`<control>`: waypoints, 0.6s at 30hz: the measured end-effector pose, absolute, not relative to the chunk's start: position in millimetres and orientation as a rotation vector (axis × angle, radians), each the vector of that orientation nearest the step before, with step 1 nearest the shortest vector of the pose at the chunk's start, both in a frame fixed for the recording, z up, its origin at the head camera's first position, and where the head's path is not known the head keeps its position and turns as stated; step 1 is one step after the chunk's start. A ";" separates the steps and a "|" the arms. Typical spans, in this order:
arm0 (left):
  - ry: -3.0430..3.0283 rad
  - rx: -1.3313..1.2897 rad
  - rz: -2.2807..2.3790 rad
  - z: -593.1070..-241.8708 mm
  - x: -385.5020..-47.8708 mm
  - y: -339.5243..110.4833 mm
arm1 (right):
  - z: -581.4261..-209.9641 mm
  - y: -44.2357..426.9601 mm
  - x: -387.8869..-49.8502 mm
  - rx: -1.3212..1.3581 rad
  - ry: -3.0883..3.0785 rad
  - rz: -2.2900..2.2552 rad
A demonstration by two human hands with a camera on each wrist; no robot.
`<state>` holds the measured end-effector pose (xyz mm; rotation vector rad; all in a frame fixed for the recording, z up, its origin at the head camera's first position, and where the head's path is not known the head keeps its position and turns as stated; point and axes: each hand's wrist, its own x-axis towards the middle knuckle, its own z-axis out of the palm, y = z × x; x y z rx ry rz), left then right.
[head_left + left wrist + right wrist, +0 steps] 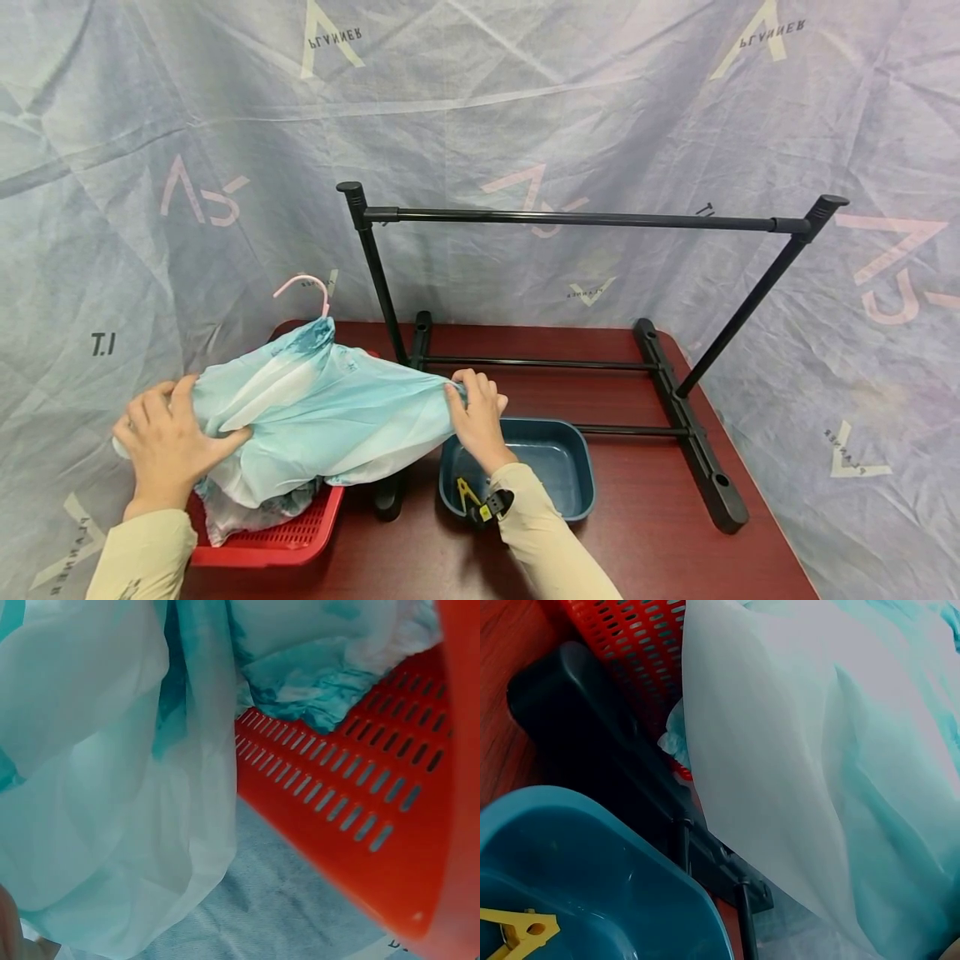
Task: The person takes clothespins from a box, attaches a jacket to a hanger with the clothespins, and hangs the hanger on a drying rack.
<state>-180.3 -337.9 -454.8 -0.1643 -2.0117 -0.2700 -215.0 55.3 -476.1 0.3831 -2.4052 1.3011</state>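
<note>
Garment (330, 417) on a pink hanger (326, 300), held over the red basket (258, 556): left hand's (168, 446) grip clasps one side, right hand's (478, 421) grip pinches the other.

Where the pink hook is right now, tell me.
In the head view, left of centre, the pink hook rises from the top of the light-blue garment, to the left of the black rack.

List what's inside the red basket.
Crumpled, patterned cloth lies in the basket. The garment held above hides the basket's far part, so anything there cannot be seen.
</note>
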 end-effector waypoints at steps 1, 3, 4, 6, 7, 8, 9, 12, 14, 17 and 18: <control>-2.021 -0.165 -0.276 -454.6 -179.9 -337.9 | -476.3 55.5 -215.1 0.383 -2.408 1.301; -2.031 -0.168 -0.284 -454.3 -179.4 -337.7 | -476.6 56.2 -215.4 0.381 -2.418 1.304; -2.026 -0.169 -0.282 -454.4 -179.7 -337.6 | -476.7 56.7 -215.6 0.379 -2.424 1.305; -2.019 -0.175 -0.278 -454.3 -180.5 -337.5 | -476.7 57.5 -216.1 0.379 -2.432 1.310; -2.012 -0.178 -0.275 -454.4 -181.0 -337.3 | -476.6 57.8 -216.4 0.380 -2.435 1.309; -2.004 -0.180 -0.273 -454.5 -181.7 -337.2 | -476.6 58.2 -216.7 0.380 -2.437 1.308; -1.999 -0.184 -0.273 -454.5 -182.3 -337.1 | -476.6 58.6 -216.9 0.380 -2.439 1.308; -1.982 -0.191 -0.271 -454.7 -183.4 -336.6 | -476.4 59.3 -217.2 0.378 -2.442 1.303; -1.974 -0.192 -0.271 -454.6 -184.0 -336.3 | -475.9 59.7 -217.0 0.377 -2.444 1.301; -1.969 -0.192 -0.274 -454.1 -184.2 -335.6 | -474.7 60.2 -216.5 0.383 -2.449 1.296; -1.967 -0.192 -0.275 -453.9 -184.2 -335.3 | -474.3 60.5 -216.5 0.389 -2.449 1.296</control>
